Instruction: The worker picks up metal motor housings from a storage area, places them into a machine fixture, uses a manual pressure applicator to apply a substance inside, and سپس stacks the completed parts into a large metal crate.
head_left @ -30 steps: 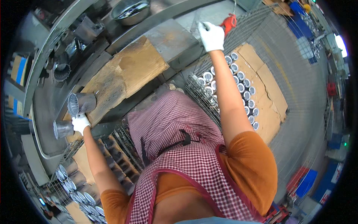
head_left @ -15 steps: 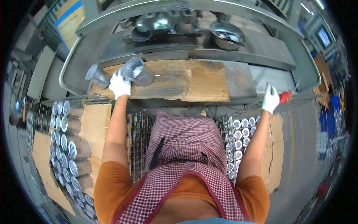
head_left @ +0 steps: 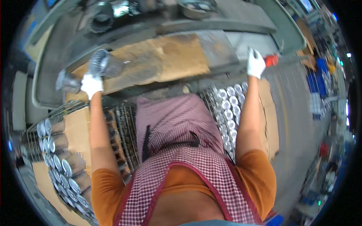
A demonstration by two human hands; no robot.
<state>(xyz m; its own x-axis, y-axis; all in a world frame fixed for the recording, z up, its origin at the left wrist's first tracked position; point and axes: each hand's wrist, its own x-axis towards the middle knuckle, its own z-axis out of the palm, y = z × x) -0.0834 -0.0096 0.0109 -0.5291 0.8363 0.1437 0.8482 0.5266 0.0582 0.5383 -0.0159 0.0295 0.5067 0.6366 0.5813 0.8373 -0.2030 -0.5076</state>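
My left hand [head_left: 91, 85], in a white glove, is between two grey metal cups on the bench. Its fingers curl against the lower left side of the bigger, ribbed cup [head_left: 109, 66], though motion smears them. The other cup [head_left: 68, 82] leans just left of the hand. Over the bench's right end, my right hand [head_left: 256, 64], also gloved, is closed with its fingers pressed together and pointing up. Whatever it may hold is too small to make out. A red object [head_left: 271, 60] sits just right of it.
Brown cardboard [head_left: 181, 56] covers much of the bench. Behind it stand a dark machine fixture [head_left: 102, 20] and a metal bowl [head_left: 196, 13]. Wire baskets with rows of metal cups [head_left: 69, 165] and cardboard flank me on the left, and more shiny cups [head_left: 230, 109] on the right.
The whole view has turned, so the bench and both hands appear farther left and higher. My left hand stays at the two cups, and my right hand stays beside the red object.
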